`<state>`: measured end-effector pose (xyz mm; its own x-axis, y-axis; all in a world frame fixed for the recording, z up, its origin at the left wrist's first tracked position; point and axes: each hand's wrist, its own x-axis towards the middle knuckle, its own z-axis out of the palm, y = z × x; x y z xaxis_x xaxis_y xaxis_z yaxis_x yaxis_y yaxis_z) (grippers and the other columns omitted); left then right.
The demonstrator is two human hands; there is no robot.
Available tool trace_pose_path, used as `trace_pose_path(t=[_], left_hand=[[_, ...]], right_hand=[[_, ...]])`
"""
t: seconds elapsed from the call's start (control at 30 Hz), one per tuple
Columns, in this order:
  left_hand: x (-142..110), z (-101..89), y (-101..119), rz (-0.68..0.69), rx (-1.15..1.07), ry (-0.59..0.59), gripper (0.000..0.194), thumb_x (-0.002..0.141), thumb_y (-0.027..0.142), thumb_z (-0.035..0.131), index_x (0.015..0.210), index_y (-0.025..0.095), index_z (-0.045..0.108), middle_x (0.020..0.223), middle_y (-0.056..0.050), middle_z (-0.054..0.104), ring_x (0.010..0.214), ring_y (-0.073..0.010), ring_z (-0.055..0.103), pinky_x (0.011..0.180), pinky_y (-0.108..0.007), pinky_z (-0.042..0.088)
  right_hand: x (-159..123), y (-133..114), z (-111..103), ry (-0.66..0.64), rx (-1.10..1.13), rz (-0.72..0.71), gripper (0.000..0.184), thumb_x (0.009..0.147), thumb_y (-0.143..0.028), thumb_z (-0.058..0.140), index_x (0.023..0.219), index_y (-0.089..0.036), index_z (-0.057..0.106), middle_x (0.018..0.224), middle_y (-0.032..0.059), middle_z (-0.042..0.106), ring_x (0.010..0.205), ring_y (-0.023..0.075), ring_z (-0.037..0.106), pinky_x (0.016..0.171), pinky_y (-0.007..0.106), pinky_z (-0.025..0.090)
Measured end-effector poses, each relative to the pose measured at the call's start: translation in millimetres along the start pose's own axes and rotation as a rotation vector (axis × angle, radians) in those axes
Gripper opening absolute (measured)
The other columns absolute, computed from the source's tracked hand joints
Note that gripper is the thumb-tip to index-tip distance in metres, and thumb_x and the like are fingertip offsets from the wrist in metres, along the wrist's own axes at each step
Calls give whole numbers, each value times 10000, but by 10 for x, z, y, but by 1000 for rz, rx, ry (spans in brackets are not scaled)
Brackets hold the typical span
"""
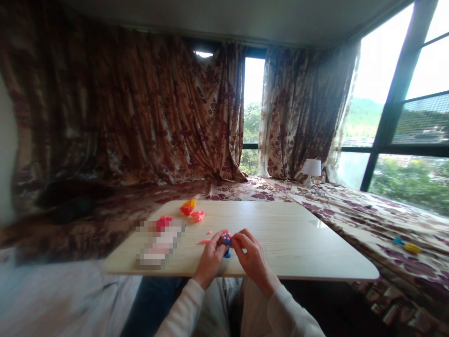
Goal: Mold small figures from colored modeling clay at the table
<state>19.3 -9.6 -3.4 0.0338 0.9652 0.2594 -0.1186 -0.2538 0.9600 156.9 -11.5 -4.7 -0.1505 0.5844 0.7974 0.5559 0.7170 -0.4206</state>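
Near the front edge of the table (287, 234), my left hand (209, 260) grips a small blue figure (226, 240) that looks like modelling clay, with pink dots on its rounded top and a blue stem below. My right hand (253, 255) is closed in a pinch at the figure's right side; its fingertips touch it, and whatever lies between them is too small to make out. Just left of the figure lie a thin pink strip (204, 241) and a little pink bit (209, 232), both apparently clay.
Yellow (190, 203), red (186, 211) and pink (198, 216) lumps sit at the table's back left. A darker pink piece (164, 222) is beside a blurred-out flat item (161, 248). A white lamp (311, 167) and a yellow-and-blue object (412, 247) rest on the flowered cover.
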Motion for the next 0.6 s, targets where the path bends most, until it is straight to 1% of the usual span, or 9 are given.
trace_pose_path(t=[0.17, 0.27, 0.37, 0.47, 0.6], left_hand=[[-6, 5, 16, -1, 16, 4, 418, 683, 246, 588, 1090, 148, 597, 1061, -88, 655, 1018, -224, 576, 896, -325, 428], [0, -4, 5, -12, -10, 29, 443, 697, 257, 573, 1127, 153, 573, 1046, -76, 660, 981, -218, 587, 862, -321, 438], [4, -21, 2, -13, -22, 38, 418, 709, 258, 551, 1113, 155, 585, 1054, -67, 659, 979, -219, 583, 868, -324, 428], [-2, -32, 13, -17, -6, 40, 397, 720, 253, 522, 1096, 154, 600, 1108, -70, 639, 1047, -224, 552, 918, -326, 394], [-14, -33, 28, -16, 27, 61, 409, 733, 260, 503, 1120, 157, 588, 1180, -71, 604, 1148, -220, 486, 966, -312, 352]], right_hand=[[7, -10, -3, 3, 6, 3, 173, 880, -202, 442, 817, -188, 602, 759, 22, 564, 665, 117, 552, 628, 217, 432], [12, -28, -9, 52, 28, -7, 184, 889, -194, 416, 861, -191, 598, 785, 32, 571, 692, 127, 552, 655, 238, 436], [11, -39, -8, 67, 36, -7, 163, 877, -191, 430, 874, -194, 593, 793, 28, 578, 645, 116, 543, 630, 236, 445], [5, -34, 0, 34, 30, -28, 143, 862, -195, 456, 863, -199, 599, 791, 23, 581, 635, 112, 548, 602, 223, 452], [-4, -19, 10, 22, -18, -62, 165, 864, -188, 452, 871, -204, 616, 781, 25, 577, 658, 120, 557, 606, 227, 451]])
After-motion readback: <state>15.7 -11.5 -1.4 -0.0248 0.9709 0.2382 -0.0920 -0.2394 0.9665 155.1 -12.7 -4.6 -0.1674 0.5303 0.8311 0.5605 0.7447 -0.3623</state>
